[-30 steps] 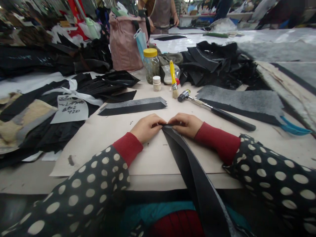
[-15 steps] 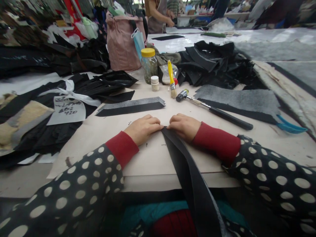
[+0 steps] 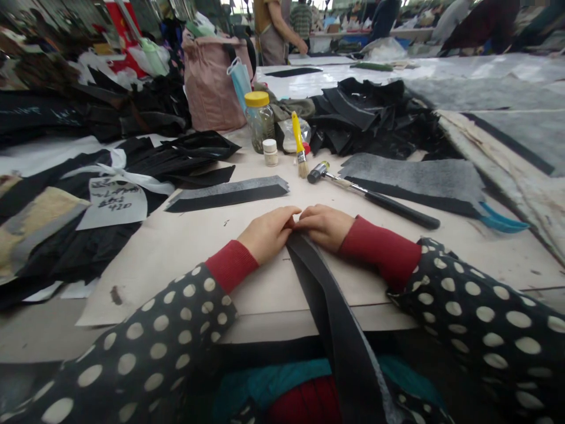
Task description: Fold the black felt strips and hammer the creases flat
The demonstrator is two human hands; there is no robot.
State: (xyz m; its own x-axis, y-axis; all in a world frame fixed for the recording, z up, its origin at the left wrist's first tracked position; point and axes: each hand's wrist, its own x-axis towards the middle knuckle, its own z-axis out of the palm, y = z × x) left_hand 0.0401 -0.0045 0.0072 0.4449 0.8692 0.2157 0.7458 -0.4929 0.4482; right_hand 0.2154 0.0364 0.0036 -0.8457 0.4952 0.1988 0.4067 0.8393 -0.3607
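A long black leather-like strip (image 3: pixel 329 300) with a grey fuzzy underside runs from my fingertips down over the table's near edge toward my lap. My left hand (image 3: pixel 270 234) pinches the far end of the strip. Close against it, my right hand (image 3: pixel 324 225) grips the same end from the right, thumb and fingers pressed together. The fingers of both hands nearly touch and hide the strip's tip. Beyond them lies a hammer (image 3: pixel 368 197) with a black handle. A short stack of grey-and-black strips (image 3: pixel 229 193) rests beyond my left hand.
A yellow-handled brush (image 3: pixel 299 141), a small white bottle (image 3: pixel 270 153) and a yellow-lidded jar (image 3: pixel 259 123) stand beyond the hands. Black pieces (image 3: pixel 353 112) are heaped behind them. Grey-backed strips (image 3: pixel 415 179) lie at right, a tagged black bundle (image 3: pixel 145 159) at left. A person (image 3: pixel 273 29) works at the back.
My left hand has moved right and turned so that its fingers meet the right hand's over the strip's end. The view has shifted slightly.
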